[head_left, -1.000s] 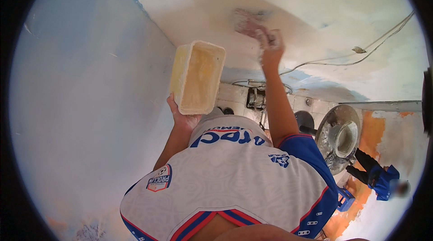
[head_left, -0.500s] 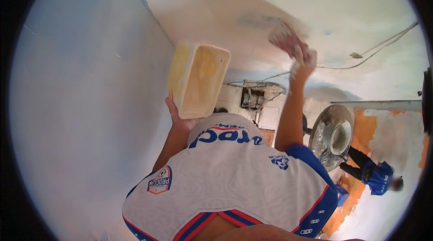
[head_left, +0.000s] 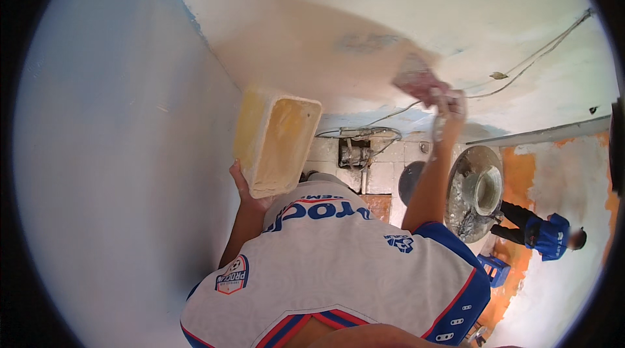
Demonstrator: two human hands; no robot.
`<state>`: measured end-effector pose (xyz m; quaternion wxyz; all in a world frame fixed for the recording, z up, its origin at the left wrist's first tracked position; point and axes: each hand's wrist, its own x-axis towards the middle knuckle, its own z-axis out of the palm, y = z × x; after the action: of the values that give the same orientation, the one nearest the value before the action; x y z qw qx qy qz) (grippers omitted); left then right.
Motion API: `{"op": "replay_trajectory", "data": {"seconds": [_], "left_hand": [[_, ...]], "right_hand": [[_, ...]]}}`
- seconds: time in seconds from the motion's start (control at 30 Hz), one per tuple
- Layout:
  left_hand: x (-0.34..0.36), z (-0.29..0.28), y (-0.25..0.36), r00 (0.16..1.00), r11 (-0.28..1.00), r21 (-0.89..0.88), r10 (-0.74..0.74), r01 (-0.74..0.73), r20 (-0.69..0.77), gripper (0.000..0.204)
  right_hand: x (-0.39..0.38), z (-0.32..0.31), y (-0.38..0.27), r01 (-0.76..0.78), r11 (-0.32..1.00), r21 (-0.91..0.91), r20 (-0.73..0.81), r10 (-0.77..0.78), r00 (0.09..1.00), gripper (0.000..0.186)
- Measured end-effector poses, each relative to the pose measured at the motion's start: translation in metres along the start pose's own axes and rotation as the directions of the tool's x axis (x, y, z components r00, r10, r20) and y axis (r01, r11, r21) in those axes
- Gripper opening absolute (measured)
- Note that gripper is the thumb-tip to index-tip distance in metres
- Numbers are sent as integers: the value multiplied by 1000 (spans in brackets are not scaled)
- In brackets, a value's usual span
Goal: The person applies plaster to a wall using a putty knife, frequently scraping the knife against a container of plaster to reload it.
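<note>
My left hand grips a pale yellow rectangular plastic tub by its lower end. The tub is tilted with its mouth toward me, and whitish smears coat its inside. Higher up on the right, my right hand is closed round a putty knife with a reddish handle and a wide flat blade, blurred by motion. White paste marks the fingers and wrist. The blade is close to the pale wall by a grey-blue patch; whether it touches cannot be made out.
A blue-grey wall rises close on my left. Thin cables hang along the pale wall. Below are a motor-like device, a large round basin with a bucket, and a blue stool. Another person stands at the right.
The tub and my left hand have shifted down and slightly left. My right hand has moved a little down and right with the putty knife. The whole view has shifted slightly.
</note>
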<state>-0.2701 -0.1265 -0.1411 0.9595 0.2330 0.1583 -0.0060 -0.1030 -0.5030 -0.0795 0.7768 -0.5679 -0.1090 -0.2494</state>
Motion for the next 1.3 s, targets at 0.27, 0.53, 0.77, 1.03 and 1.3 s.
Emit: {"op": "replay_trajectory", "data": {"seconds": [0.27,0.53,0.77,1.03,1.3], "left_hand": [[20,-12,11,999,1000,28,0,-2,50,68],[39,-67,13,984,987,121,87,-106,156,75],[38,-65,22,975,990,41,122,-132,184,75],[37,-73,25,979,1000,19,19,-23,204,69],[35,-58,21,979,990,119,58,-82,197,65]], "right_hand": [[29,43,44,80,938,-338,-129,-130,983,16],[-1,81,85,112,811,-574,173,-14,985,16],[6,2,58,60,996,-68,-64,-65,996,25],[26,52,78,38,911,-410,-77,-76,994,17],[-24,25,31,48,996,-77,-1,-48,999,14]]}}
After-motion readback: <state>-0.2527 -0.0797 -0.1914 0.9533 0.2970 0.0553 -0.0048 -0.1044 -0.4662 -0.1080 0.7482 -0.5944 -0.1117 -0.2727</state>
